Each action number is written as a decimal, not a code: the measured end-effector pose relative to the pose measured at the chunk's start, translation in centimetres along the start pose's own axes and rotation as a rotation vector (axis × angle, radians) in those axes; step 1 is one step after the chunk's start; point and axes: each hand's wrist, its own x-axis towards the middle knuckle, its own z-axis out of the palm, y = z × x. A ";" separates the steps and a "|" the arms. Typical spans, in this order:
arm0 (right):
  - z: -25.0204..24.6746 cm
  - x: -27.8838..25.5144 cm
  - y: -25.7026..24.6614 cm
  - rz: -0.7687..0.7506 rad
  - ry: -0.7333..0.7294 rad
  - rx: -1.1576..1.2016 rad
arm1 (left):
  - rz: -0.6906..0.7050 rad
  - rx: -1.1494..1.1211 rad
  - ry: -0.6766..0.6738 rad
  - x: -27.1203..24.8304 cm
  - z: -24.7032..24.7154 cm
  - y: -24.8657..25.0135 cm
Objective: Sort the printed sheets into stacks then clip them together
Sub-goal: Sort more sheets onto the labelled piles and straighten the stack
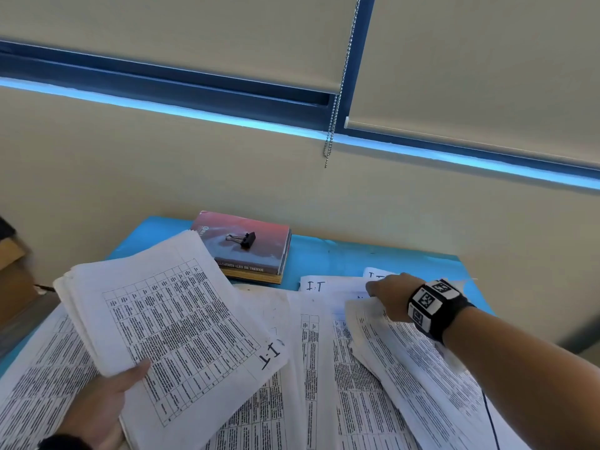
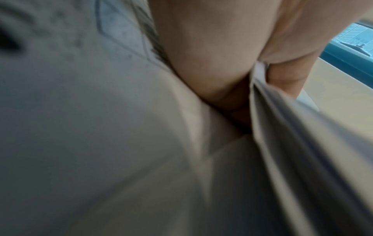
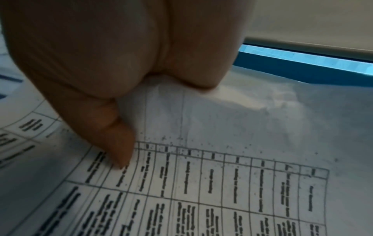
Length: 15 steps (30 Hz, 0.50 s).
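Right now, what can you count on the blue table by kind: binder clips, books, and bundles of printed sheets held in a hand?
Black binder clip: 1, lying on the book
Book: 1, possibly a second under it
Held bundles of printed sheets: 2, one gripped by the left hand, one by the right hand
Total: 4

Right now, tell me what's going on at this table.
A person is sorting printed sheets. The left hand holds a raised stack of sheets marked "I.T", thumb on top. The right hand grips the far edge of another pile lying on the blue table. A black binder clip sits unused on a book; nothing is clipped yet.
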 end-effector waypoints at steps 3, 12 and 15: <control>-2.1 -0.1 0.0 0.010 0.005 0.091 | -0.032 0.042 -0.009 0.0 -0.2 -0.3; -11.8 -4.4 -0.3 -0.023 0.241 0.288 | 0.053 0.147 0.071 -3.2 2.3 1.5; -14.8 -6.6 -1.1 -0.034 0.313 0.344 | 0.060 0.123 0.031 -4.1 3.0 2.2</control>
